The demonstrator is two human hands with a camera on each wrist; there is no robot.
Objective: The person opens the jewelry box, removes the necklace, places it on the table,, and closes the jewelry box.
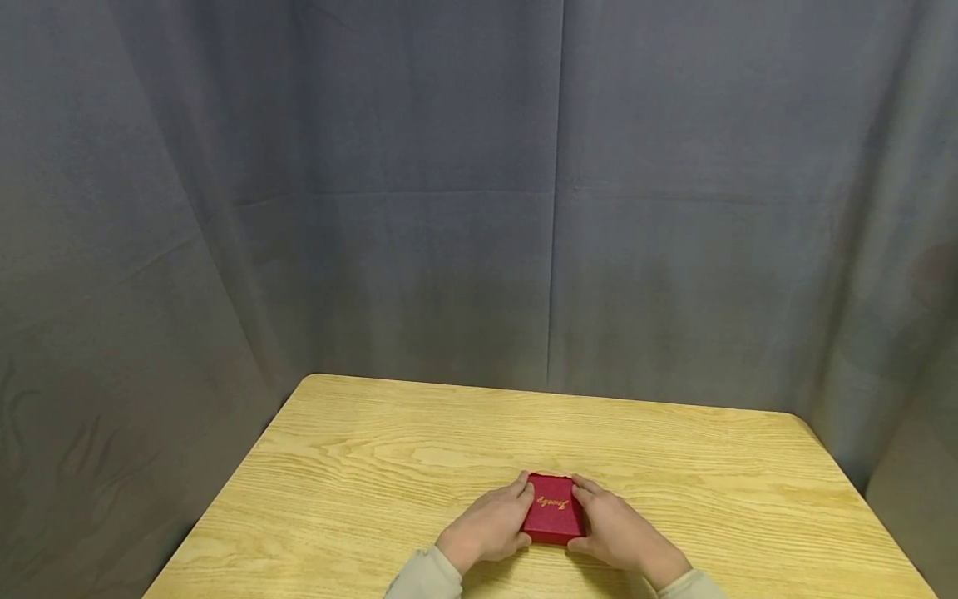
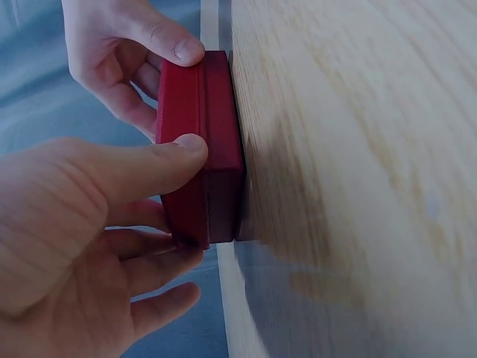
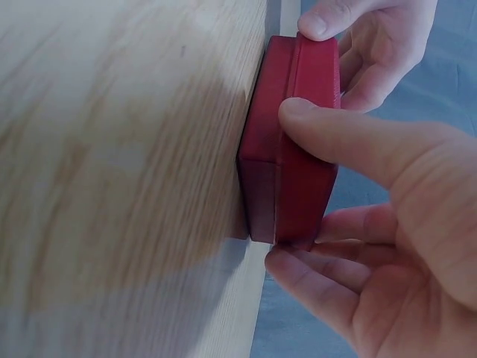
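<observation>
A red jewelry box [image 1: 553, 517] with gold script lettering, upside down in the head view, sits on the wooden table near its front. My left hand [image 1: 494, 517] grips the box's left side and my right hand [image 1: 615, 524] its right side. In the left wrist view the left thumb presses the near side of the lid [image 2: 179, 112], its tip at the seam over the darker base [image 2: 223, 149]. From the right wrist view, the right thumb lies on the lid [image 3: 317, 74] likewise, with the other fingers around the far side. The box's inside is hidden.
The light wood-grain table [image 1: 359, 466] extends around the box, with rounded far corners. Grey curtains [image 1: 434, 208] hang behind the table and along both sides. Pale sleeves [image 1: 428, 574] cover both wrists.
</observation>
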